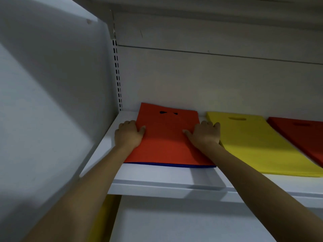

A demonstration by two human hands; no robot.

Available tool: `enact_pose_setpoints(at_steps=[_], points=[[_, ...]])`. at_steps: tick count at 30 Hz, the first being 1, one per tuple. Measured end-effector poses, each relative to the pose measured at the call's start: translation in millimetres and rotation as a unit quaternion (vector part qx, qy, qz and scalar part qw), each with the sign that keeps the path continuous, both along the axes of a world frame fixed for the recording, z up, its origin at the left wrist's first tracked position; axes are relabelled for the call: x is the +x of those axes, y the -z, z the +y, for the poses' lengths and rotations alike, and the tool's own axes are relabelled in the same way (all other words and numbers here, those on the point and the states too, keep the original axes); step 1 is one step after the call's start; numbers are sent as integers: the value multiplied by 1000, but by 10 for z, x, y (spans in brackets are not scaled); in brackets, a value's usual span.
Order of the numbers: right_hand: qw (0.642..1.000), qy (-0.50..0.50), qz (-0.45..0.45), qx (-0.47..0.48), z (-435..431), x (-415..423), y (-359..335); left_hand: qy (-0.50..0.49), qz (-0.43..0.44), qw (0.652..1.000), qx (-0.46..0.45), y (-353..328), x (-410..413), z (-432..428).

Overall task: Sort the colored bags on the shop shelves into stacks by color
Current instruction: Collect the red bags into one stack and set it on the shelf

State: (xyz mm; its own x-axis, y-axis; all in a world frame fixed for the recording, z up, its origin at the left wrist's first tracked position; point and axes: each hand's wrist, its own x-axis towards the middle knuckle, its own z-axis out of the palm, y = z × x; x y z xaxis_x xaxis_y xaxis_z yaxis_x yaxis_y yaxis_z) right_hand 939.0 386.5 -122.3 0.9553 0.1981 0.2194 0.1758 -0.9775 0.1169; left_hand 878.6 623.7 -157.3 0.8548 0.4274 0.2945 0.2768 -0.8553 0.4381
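Note:
An orange bag (pixel 167 137) lies flat at the left end of the white shelf (pixel 157 184), on top of a blue bag (pixel 173 165) whose front edge alone shows. My left hand (pixel 128 133) grips the orange bag's left edge, thumb on top. At the bag's right edge my right hand (pixel 205 132) grips it the same way, fingers curled down over the side. A stack of yellow bags (pixel 258 144) lies just right of my right hand. Further right is a red bag (pixel 304 137), cut off by the frame.
The white side panel (pixel 52 102) closes the shelf on the left, and the back wall (pixel 209 81) stands close behind the bags. Something yellow (pixel 103 222) shows on the level below, at the left.

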Motion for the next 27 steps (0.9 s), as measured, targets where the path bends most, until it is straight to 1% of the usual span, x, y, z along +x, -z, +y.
enact_pose_setpoints(at_steps=[2, 3, 4, 6, 7, 9, 11, 14, 15, 17, 20, 22, 24, 27], points=[[998, 8, 30, 55, 28, 27, -10, 6, -23, 999, -27, 3, -4, 8], [991, 13, 51, 120, 37, 36, -14, 11, -32, 999, -40, 10, -4, 19], [975, 15, 71, 212, 47, 34, -34, 16, -44, 997, -53, 17, -1, 28], [912, 21, 82, 401, 38, 31, -94, 23, -71, 995, -73, 25, -8, 34], [885, 35, 80, 458, 20, 23, -132, 26, -84, 994, -72, 25, -16, 28], [854, 79, 88, 507, -24, 5, -199, 27, -109, 992, -50, 24, -35, 13], [826, 101, 108, 544, -66, 34, -211, 31, -121, 992, -33, 11, -54, 12], [784, 110, 128, 597, -109, 4, -238, 43, -103, 993, -33, -19, -63, 6], [780, 107, 124, 603, -116, -7, -249, 48, -90, 994, -37, -36, -64, -1], [784, 98, 104, 605, -113, -28, -278, 57, -63, 995, -42, -91, -74, -17], [801, 73, 83, 588, -110, -65, -344, 77, -55, 995, -24, -214, -96, -38], [811, 42, 66, 579, -135, -79, -387, 103, -86, 991, -15, -300, -126, -59], [806, 19, 52, 590, -180, -78, -442, 132, -133, 982, -18, -405, -144, -81], [816, 2, 19, 578, -297, -69, -545, 143, -173, 974, -33, -597, -124, -140]])
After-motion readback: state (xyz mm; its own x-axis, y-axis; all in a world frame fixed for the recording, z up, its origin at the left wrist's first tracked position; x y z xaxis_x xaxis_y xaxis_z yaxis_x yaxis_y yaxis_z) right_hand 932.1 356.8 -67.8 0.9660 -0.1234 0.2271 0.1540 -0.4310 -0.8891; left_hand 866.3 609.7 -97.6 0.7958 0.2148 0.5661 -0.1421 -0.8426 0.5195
